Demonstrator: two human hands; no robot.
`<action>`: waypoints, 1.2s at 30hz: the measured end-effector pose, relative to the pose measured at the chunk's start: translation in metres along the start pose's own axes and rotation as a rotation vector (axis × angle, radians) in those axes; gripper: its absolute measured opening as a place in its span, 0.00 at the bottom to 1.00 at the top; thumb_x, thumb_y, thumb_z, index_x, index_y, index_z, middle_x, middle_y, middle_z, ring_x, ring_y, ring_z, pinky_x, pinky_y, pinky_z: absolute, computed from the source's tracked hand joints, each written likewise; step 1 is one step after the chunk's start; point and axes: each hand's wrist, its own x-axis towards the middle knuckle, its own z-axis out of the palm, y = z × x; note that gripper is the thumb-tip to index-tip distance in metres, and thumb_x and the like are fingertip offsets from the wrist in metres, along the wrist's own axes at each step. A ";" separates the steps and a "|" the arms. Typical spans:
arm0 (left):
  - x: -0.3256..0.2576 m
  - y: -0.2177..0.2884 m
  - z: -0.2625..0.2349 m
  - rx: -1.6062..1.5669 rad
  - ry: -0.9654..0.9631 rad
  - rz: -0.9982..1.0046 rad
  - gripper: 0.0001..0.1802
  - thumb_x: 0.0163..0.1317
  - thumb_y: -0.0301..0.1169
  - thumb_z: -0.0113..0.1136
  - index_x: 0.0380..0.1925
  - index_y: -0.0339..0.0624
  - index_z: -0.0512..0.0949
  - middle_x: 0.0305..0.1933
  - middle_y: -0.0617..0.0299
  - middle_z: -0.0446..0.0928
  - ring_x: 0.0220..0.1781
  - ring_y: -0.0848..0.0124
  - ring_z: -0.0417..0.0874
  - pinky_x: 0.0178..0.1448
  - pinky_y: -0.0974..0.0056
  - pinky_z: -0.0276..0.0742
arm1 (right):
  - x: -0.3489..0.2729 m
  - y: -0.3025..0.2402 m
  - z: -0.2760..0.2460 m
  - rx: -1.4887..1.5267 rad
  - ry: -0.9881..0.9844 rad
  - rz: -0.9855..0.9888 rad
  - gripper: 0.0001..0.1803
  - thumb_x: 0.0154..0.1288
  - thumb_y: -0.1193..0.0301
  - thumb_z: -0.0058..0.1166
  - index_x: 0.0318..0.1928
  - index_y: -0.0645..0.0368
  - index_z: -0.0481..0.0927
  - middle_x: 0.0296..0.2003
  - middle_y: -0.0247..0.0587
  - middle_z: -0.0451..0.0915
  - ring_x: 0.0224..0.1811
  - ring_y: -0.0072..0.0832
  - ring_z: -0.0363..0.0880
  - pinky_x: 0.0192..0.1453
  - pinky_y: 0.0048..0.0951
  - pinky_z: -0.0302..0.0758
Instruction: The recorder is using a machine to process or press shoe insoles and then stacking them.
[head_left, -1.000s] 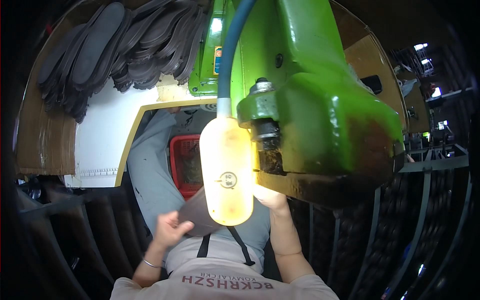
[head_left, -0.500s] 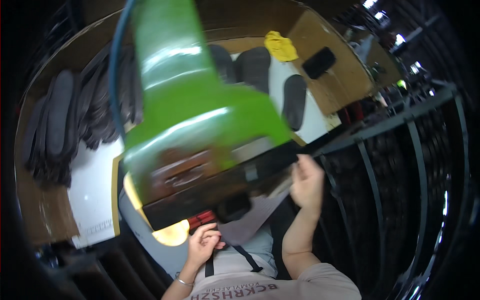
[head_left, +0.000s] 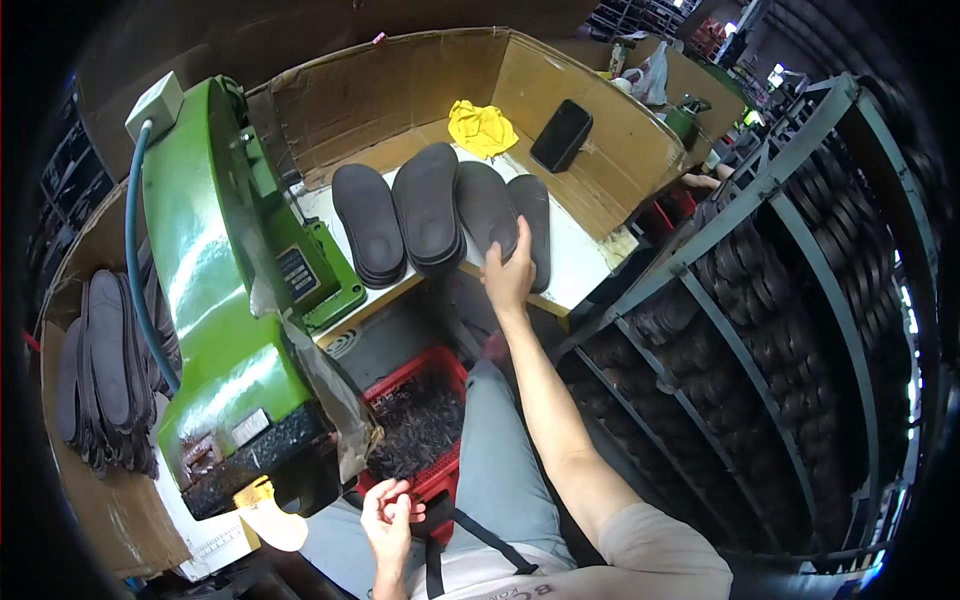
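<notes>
My right hand reaches over the white tabletop, thumb and forefinger spread, its fingertips against the heel end of a dark grey shoe sole. To the right lies another grey sole, partly hidden by that hand. Two stacks of the same soles, one farther left and one in the middle, stand beside it. Low in front of my body, my left hand is raised with loosely bent fingers apart, and nothing shows in it. Nearest to it is the dark head of a green machine.
A red basket of dark scraps sits below the table. Cardboard walls surround the tabletop, with a yellow cloth and a black phone by them. More soles pile up at left. A metal rack of soles stands right.
My view has swung so the machine sits farther left. My right hand has moved from beside the machine's head to the soles on the table. My left hand stays low, near my body.
</notes>
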 end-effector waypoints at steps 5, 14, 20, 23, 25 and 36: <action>0.033 0.030 0.004 -0.047 0.032 0.259 0.33 0.61 0.21 0.58 0.65 0.35 0.56 0.58 0.45 0.69 0.32 0.65 0.84 0.34 0.64 0.84 | -0.009 0.028 -0.001 -0.315 0.034 0.162 0.33 0.62 0.72 0.50 0.68 0.59 0.59 0.40 0.65 0.81 0.42 0.60 0.80 0.50 0.51 0.73; 0.050 0.035 0.022 0.324 -0.228 0.210 0.14 0.70 0.27 0.49 0.25 0.33 0.74 0.25 0.59 0.77 0.27 0.74 0.79 0.30 0.72 0.76 | -0.019 0.005 0.003 0.409 -0.096 0.633 0.35 0.69 0.69 0.49 0.71 0.58 0.50 0.24 0.51 0.77 0.12 0.31 0.75 0.12 0.27 0.73; 0.042 -0.018 -0.012 0.846 -0.295 0.160 0.10 0.63 0.30 0.58 0.35 0.34 0.82 0.33 0.52 0.81 0.34 0.64 0.83 0.40 0.63 0.77 | -0.017 -0.006 -0.016 -0.676 -0.171 0.011 0.27 0.64 0.66 0.55 0.61 0.63 0.69 0.34 0.54 0.78 0.40 0.48 0.79 0.46 0.50 0.74; 0.046 -0.036 -0.038 1.028 -0.258 0.346 0.17 0.59 0.31 0.63 0.48 0.36 0.79 0.42 0.49 0.80 0.38 0.59 0.83 0.43 0.60 0.78 | 0.010 0.004 -0.033 -0.731 -0.182 -0.213 0.26 0.60 0.67 0.58 0.60 0.54 0.73 0.55 0.50 0.73 0.62 0.48 0.66 0.63 0.49 0.63; 0.050 -0.035 -0.055 0.990 -0.240 0.181 0.20 0.58 0.31 0.64 0.50 0.36 0.78 0.44 0.49 0.80 0.39 0.59 0.83 0.44 0.59 0.78 | 0.026 0.016 -0.032 -0.918 -0.302 -0.205 0.28 0.62 0.65 0.56 0.64 0.42 0.70 0.66 0.53 0.61 0.67 0.52 0.57 0.62 0.63 0.58; 0.094 0.093 -0.081 0.827 0.236 0.809 0.13 0.58 0.23 0.60 0.44 0.34 0.79 0.47 0.49 0.80 0.49 0.54 0.81 0.56 0.56 0.76 | 0.029 0.032 -0.010 -1.086 -0.355 -0.177 0.27 0.72 0.55 0.41 0.69 0.43 0.62 0.68 0.58 0.58 0.71 0.50 0.54 0.62 0.64 0.59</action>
